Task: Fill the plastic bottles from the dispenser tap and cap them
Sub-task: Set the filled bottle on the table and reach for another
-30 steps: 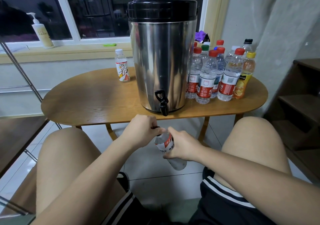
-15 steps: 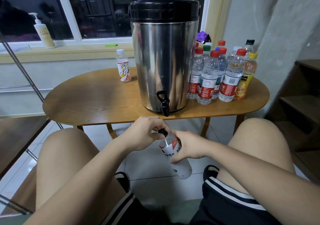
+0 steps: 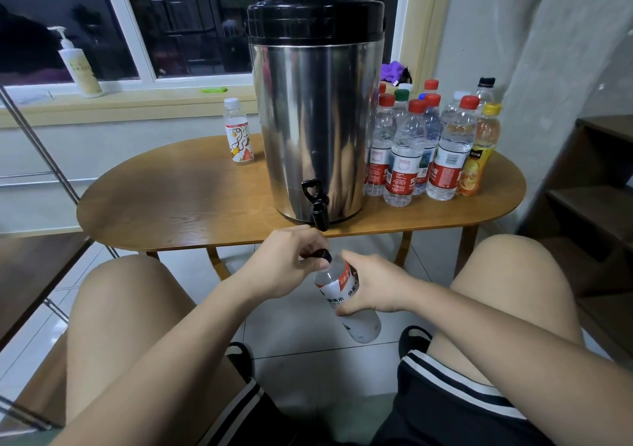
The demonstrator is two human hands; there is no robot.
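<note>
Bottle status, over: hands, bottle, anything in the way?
Left hand pinches black cap. Right hand grips bottle, tilted, low before tap. No obstruction seen.

A clear bottle [image 3: 334, 287] with a red-and-white label is tilted below the table's [image 3: 171, 205] near edge, neck up-left, gripped by the right hand [image 3: 373, 284]. The left hand [image 3: 287, 267] pinches its black cap [image 3: 322, 255] at the mouth. The black-lidded steel dispenser [image 3: 315, 120] stands upright by the near edge, its tap [image 3: 317, 202] facing that edge. Capped bottles [image 3: 428, 144] cluster just right of it; one small bottle [image 3: 238, 133] stands left, toward the far edge.

Dim indoor light, dark window, steel glare, wide-angle edge bending
</note>
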